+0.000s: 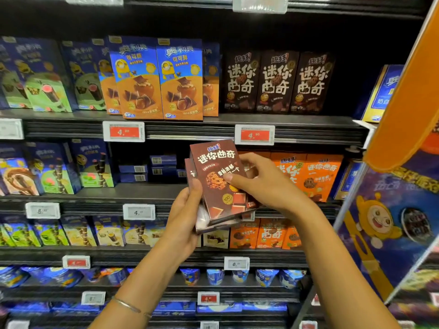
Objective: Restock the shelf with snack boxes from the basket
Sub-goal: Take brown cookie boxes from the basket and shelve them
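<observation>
A left hand (184,217) grips a stack of snack boxes (204,222); the right hand (268,184) fingers pinch the top box (213,167). Probable next move: lift it to the matching row (275,81) above the stack.

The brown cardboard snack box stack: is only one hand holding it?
No: the left hand and the right hand both grip the stack of brown cardboard snack boxes.
</observation>
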Available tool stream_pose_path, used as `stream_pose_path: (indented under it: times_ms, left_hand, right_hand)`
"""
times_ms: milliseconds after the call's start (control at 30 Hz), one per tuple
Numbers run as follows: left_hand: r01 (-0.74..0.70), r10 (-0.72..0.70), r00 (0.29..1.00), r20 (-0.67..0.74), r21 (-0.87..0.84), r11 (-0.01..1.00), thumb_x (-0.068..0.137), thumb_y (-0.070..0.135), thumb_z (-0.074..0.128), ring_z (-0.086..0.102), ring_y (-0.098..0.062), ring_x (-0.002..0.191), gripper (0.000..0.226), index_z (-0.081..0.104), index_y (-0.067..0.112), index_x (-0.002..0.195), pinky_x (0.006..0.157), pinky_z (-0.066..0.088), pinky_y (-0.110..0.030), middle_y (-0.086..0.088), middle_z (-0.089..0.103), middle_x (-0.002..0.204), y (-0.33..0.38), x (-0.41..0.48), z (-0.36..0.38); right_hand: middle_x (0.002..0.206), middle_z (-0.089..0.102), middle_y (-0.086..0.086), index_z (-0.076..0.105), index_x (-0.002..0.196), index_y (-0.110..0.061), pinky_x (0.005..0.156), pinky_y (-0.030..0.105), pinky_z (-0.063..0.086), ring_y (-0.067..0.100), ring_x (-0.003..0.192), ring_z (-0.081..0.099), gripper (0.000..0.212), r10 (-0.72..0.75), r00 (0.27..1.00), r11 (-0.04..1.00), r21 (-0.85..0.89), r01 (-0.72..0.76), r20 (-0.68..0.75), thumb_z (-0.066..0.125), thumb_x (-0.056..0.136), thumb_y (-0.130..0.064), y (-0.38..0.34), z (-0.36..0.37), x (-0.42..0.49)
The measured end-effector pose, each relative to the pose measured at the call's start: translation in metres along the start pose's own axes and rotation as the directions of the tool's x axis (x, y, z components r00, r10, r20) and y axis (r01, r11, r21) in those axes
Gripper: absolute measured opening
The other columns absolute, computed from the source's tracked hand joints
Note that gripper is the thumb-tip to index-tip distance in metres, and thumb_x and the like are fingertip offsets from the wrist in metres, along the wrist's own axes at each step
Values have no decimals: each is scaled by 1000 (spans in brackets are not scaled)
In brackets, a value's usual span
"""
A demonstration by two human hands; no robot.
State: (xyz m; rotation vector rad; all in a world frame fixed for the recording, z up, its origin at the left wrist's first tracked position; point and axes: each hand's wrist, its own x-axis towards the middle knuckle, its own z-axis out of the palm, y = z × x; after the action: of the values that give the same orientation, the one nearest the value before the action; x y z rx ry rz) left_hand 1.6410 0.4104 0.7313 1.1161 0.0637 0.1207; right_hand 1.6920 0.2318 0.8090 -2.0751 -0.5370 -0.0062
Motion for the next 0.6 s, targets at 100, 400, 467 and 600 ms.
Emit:
stream_pose_path:
  times_ms: [100, 400, 467, 600]
  left_hand:
    - [-32, 32, 999, -21, 4, 999, 81, 61, 71, 77, -32, 114, 74, 63, 15, 138, 91, 65, -48, -11, 78, 127, 5, 3, 0]
    - [-39, 38, 999, -14, -70, 997, 78, 27, 80, 81, -27, 96, 47, 69, 18, 122, 76, 68, -43, -7, 82, 115, 18, 5, -6]
    - [-37, 36, 999, -13, -64, 997, 76, 28, 80, 81, -26, 96, 48, 68, 19, 122, 74, 68, -43, -6, 82, 114, 19, 4, -4]
    - [-29, 28, 1000, -12, -58, 998, 77, 27, 79, 81, -26, 96, 49, 68, 19, 123, 71, 68, -40, -7, 82, 115, 19, 4, 2]
  right_hand:
    - [80, 71, -18, 60, 124, -39, 68, 29, 56, 5, 79, 72, 46, -50, 998, 998, -50, 49, -26, 76, 83, -53, -11, -15, -2]
    - [76, 70, -24, 63, 122, -22, 53, 19, 53, -3, 73, 69, 38, -212, 895, 950, 131, 282, -392, 77, 88, -33, -38, -71, 9]
    - [76, 68, -30, 59, 124, -19, 58, 12, 52, -10, 73, 67, 39, -243, 823, 942, 79, 327, -513, 75, 90, -32, -42, -77, 29]
    - [93, 70, -12, 52, 123, -24, 77, 32, 62, -4, 83, 70, 42, -205, 734, 949, 51, 310, -648, 74, 89, -35, -44, -82, 83]
